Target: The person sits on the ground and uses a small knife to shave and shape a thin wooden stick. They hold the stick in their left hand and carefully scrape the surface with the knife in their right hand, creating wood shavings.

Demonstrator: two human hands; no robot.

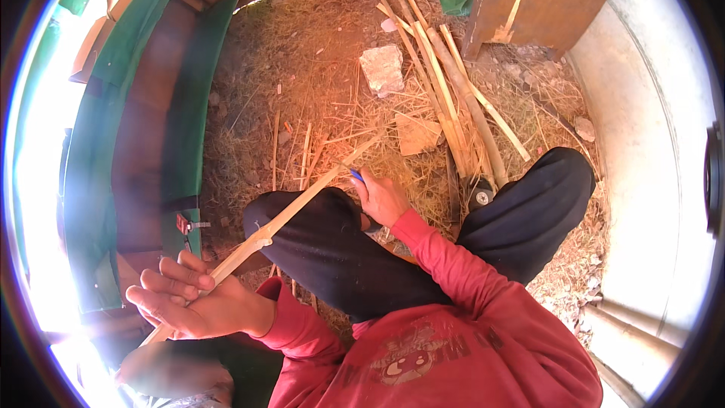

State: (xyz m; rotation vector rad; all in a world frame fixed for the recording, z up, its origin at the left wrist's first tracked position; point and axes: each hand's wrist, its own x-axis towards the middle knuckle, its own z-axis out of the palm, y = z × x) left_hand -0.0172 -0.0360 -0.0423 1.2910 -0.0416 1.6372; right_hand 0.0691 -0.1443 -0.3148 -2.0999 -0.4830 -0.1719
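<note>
A long pale split bamboo strip slants across my raised left knee, from the lower left up toward the straw on the ground. A lumpy node marks its middle. My left hand is closed around its lower part, palm up, with the fingers curled over it. Close to the strip's upper part, my right hand grips a small blue-handled tool. The tool's tip meets the strip's edge or lies just beside it; I cannot tell which. Most of the handle is hidden in the fist.
Several bamboo poles and split lengths lie ahead, reaching my right foot. A pale stone block and a flat tan piece rest among shavings. Green-and-brown panels stand left, a wooden board far right, a pale wall right.
</note>
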